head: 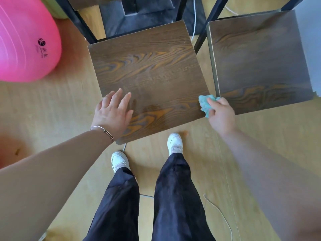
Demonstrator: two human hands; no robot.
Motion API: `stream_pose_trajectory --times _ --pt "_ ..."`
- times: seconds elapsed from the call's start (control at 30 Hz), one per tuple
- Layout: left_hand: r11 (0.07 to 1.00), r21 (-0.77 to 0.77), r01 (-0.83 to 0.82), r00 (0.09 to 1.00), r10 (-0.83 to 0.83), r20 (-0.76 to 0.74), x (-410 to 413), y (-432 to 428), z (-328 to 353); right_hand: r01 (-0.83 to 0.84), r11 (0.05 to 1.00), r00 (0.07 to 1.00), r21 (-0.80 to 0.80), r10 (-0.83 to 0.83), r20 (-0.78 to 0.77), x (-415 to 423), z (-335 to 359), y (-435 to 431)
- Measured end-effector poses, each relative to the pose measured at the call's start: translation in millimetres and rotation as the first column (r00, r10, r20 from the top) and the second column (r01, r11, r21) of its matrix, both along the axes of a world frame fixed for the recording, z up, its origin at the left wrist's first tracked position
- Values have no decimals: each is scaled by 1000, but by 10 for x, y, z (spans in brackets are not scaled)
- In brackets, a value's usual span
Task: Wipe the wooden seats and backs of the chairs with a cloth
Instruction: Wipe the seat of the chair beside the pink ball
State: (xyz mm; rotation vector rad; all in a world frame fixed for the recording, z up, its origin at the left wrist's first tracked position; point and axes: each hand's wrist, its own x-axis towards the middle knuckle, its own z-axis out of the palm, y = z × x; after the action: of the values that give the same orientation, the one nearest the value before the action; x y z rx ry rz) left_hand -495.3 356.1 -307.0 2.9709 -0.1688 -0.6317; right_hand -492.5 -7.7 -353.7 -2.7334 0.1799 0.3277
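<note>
Legs in dark loose trousers (147, 197) and white sneakers (175, 142) stand on the pale wooden floor (52, 105), just short of the front edge of the nearer square dark-brown wood-grain chair seat (149, 75). A thin white cable (220, 213) trails over the floor by the right leg.

The left hand (113, 113) lies flat on the front left corner of that seat, palm down, fingers (126, 100) spread slightly and pointing away from the person; a thin silver bracelet (104, 130) circles the wrist. The right hand (220, 113) is at the seat's front right edge, its fingers curled tight around a crumpled turquoise cloth (205, 103). The cloth bulges out of the fist toward the seat and touches its right edge, in the narrow gap between this seat and the next.

A second square dark-brown wooden chair seat (260, 63) stands just beside the first, to the right, also seen from above. Black metal frame bars (205, 32) rise behind both seats. Off to the left, a large glossy pink exercise ball (26, 42) with a dark printed logo rests on the floor.
</note>
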Motion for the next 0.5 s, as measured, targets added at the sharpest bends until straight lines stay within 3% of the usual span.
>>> stream_pose_trajectory --times 0.13,0.5 --pt "999 -6 37 999 -37 -1 -57 184 -26 33 999 996 -21 -35 -86 -76 -155 286" --pt "997 -2 -82 997 82 -1 -199 826 -28 -115 979 993 167 120 -19 -640 -196 1927"
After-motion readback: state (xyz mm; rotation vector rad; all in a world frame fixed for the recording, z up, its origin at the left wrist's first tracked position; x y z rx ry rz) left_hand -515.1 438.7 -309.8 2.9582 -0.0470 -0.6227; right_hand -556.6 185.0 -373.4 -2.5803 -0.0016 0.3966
